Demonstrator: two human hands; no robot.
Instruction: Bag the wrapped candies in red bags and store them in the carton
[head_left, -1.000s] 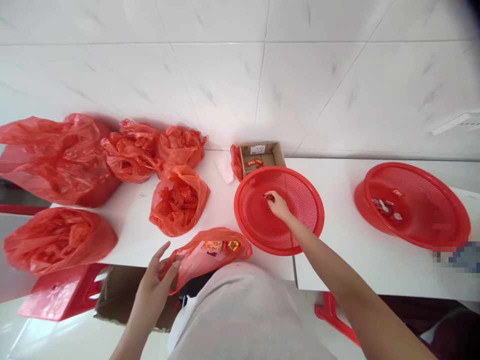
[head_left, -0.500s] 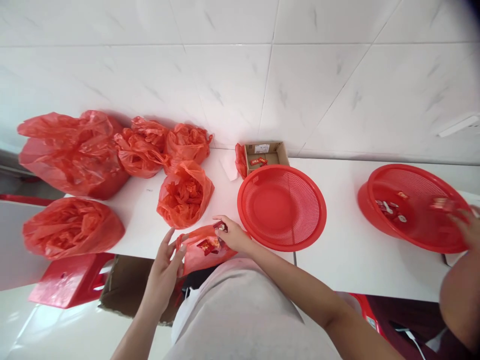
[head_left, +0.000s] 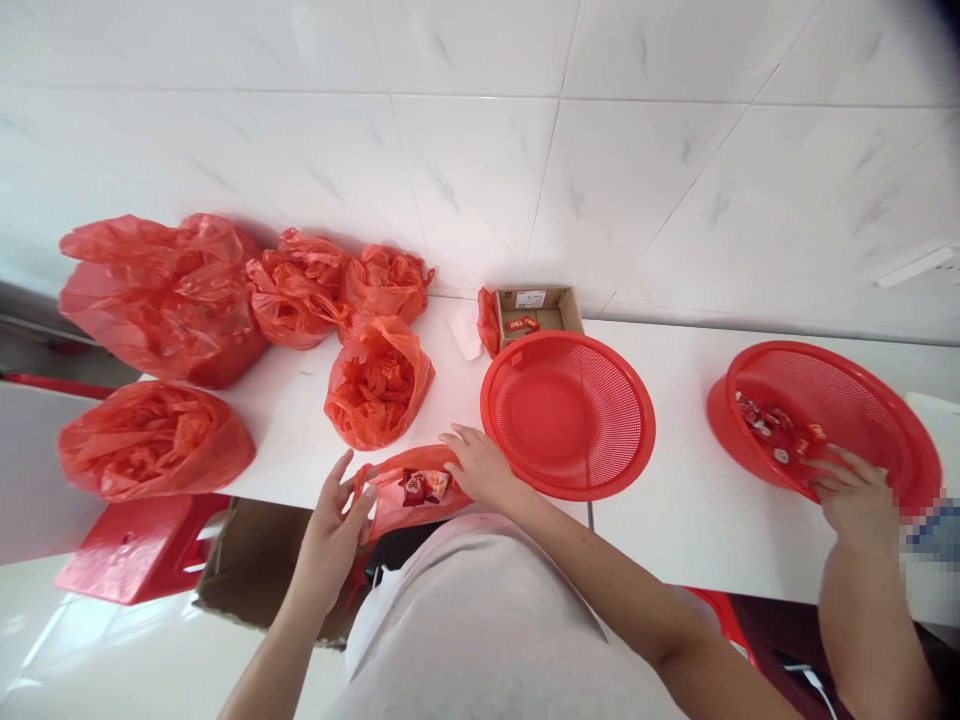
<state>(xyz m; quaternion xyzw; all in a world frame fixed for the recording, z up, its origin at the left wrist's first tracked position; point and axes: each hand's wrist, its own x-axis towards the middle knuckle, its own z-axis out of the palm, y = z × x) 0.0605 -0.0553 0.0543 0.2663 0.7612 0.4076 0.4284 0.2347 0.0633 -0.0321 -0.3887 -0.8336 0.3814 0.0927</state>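
Wrapped packets (head_left: 424, 487) in a limp red bag (head_left: 386, 512)

In the head view, the red bag lay at the near edge of the bench (head_left: 667, 400), close against the person's front, its mouth spread and at least two small packets showing inside. Its film looked thin and soft, so it was probably light, floppy and a little slippery; the rim seemed the surest place to take hold. The packets appeared light too, perhaps easy to crush, and best lifted by their crimped ends.

The left hand (head_left: 332, 535) was at the bag's left end, fingers curved and parted from the thumb, with film against them; whether they pinched it could not be told. The right hand (head_left: 484, 468) reached over the opposite end, fingers extended and loosely spread, no packet visible in them, just beside a perforated basket (head_left: 622, 400). Farther right, a co-worker's hand (head_left: 853, 490) reached into another basket (head_left: 724, 420).
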